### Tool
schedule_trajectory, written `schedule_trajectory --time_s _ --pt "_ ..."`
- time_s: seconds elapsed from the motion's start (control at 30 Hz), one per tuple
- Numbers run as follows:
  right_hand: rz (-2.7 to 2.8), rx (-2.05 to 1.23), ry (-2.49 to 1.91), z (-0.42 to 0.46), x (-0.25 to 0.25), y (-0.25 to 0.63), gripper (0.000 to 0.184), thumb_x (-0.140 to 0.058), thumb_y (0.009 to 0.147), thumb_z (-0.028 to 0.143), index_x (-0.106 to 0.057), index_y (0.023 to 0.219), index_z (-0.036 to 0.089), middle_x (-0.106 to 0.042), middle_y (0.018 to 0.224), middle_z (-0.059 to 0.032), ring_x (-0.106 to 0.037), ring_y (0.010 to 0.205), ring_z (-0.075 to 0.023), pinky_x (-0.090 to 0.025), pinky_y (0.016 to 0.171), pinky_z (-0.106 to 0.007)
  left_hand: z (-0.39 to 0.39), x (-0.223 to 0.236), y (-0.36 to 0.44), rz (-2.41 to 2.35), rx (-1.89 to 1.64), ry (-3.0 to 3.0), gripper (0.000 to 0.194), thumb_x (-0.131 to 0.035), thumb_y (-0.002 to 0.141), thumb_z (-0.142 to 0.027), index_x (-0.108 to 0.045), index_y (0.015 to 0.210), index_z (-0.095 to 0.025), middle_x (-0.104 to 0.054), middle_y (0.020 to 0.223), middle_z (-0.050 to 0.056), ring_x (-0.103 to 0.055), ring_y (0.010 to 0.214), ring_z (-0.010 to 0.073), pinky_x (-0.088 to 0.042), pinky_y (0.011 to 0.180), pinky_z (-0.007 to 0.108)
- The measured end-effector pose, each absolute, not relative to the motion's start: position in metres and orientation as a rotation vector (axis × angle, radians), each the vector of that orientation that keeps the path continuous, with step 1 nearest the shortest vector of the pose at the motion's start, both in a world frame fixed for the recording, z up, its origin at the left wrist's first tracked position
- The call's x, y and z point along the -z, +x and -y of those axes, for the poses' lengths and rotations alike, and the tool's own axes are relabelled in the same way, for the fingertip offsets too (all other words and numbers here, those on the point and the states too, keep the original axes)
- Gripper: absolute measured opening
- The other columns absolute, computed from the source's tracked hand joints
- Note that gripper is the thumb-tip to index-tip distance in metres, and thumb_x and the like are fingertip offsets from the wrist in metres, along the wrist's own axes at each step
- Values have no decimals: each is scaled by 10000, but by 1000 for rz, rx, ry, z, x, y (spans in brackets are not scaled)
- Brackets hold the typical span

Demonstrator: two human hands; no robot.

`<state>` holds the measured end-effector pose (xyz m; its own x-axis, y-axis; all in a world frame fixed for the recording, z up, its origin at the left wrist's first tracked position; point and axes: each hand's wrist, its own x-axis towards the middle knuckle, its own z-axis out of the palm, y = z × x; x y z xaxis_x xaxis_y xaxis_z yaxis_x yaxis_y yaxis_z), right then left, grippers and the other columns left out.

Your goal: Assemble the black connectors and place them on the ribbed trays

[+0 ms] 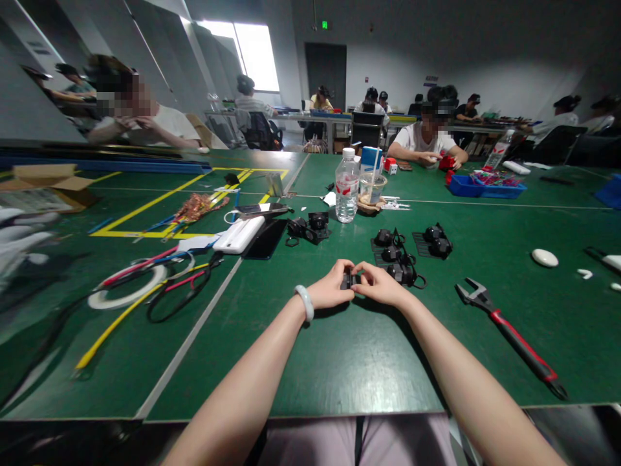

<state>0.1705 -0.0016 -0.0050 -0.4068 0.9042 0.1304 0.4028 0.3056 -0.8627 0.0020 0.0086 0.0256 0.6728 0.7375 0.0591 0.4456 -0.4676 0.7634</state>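
A small black plastic part [347,281] is pinched between my two hands, just above the green table; much of it is hidden by my fingers. My left hand [330,287], with a pale bangle [305,304] at its wrist, grips the part from the left. From the other side, the fingertips of my right hand [381,285] close on it. Beyond my right hand lie several black plastic fittings [394,252] with ring nuts, and another pair [435,241] stands farther right. More black fittings [310,226] are grouped past my left hand.
An adjustable wrench [514,336] with a red and black handle lies at right, near a white oval object [544,257]. A water bottle [346,188] and a cup [372,188] stand ahead. Cables [130,285], a white power bank [239,234] and a box [43,188] occupy the left. People sit opposite.
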Motion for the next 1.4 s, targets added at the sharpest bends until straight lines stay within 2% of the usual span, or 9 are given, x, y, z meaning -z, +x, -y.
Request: schedule_trajectory --time_s 0.83,1.4 --pt "1942 -984 -1214 2 5 170 276 -532 674 315 -492 903 167 -359 507 83 -334 475 -59 -263 473 -176 -7 -28 3 -932 -501 2107 454 -485 615 -170 -314 1034 -154 -409 863 14 -439 740 121 -403 771 324" --pt "1927 -1008 -1222 3 6 167 277 -528 677 307 -487 915 169 -356 506 84 -324 467 -58 -265 473 -178 -9 -22 0 -919 -542 2110 464 -497 598 -156 -330 1031 -148 -412 963 49 -443 862 159 -388 792 327"
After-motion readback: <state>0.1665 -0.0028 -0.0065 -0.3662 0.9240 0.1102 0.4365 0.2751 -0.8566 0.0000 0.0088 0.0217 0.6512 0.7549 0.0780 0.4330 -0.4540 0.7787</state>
